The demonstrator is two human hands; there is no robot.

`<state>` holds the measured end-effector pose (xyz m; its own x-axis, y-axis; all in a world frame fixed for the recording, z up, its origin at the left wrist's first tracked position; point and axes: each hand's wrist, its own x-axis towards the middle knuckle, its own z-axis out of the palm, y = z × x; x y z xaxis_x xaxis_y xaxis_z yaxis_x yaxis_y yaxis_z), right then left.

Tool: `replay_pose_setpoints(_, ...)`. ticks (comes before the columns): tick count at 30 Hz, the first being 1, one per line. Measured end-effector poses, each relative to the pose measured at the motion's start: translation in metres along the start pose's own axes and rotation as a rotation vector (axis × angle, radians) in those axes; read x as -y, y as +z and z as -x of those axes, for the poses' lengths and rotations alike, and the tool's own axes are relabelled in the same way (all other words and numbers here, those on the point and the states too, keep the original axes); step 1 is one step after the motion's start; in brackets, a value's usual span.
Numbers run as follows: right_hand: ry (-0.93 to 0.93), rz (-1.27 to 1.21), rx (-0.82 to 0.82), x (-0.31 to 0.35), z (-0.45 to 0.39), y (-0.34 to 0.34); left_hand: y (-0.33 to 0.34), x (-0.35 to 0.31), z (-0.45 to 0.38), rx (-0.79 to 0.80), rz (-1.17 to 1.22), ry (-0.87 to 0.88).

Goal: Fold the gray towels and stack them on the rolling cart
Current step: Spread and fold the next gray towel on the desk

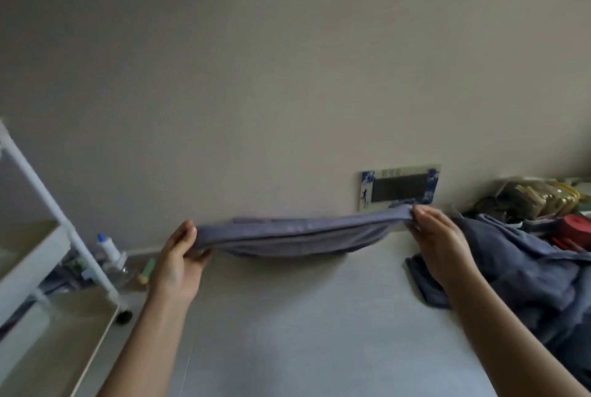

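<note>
towel (297,238): stretched out mid-air so it folds straight
left hand (179,264): fingers pinching one end
right hand (438,243): fingers clamped on the other end
cart (80,246): waiting on the left

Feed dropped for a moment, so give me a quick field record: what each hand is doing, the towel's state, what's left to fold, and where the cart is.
left hand: grips the left end of the towel
right hand: pinches the right end
towel: gray, stretched between both hands, sagging in the middle, held above the floor
pile: unfolded gray towels, on the floor at right, beside the right forearm
cart: white, at left; no folded towels seen on the visible shelves
wall: plain, behind the towel
</note>
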<state>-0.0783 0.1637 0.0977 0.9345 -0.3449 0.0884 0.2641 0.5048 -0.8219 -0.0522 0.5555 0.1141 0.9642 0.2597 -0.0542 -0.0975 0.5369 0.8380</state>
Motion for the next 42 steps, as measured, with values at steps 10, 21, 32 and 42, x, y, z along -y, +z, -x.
replay_pose_setpoints(10,0.319,0.278,-0.06,-0.092,0.116,-0.107,-0.12,0.116,0.109,-0.287,-0.074,-0.364)
replay_pose_setpoints(21,0.349,0.472,-0.049,-0.111,0.147,-0.143,-0.151,0.127,0.145,-0.31,-0.254,-0.431)
replay_pose_setpoints(32,0.425,0.347,-0.182,-0.145,0.059,-0.095,-0.132,0.145,0.031,-0.401,-0.033,-0.466)
replay_pose_setpoints(42,0.528,0.93,-0.218,-0.204,-0.002,-0.091,-0.149,0.19,-0.031,-0.198,-0.866,-0.443)
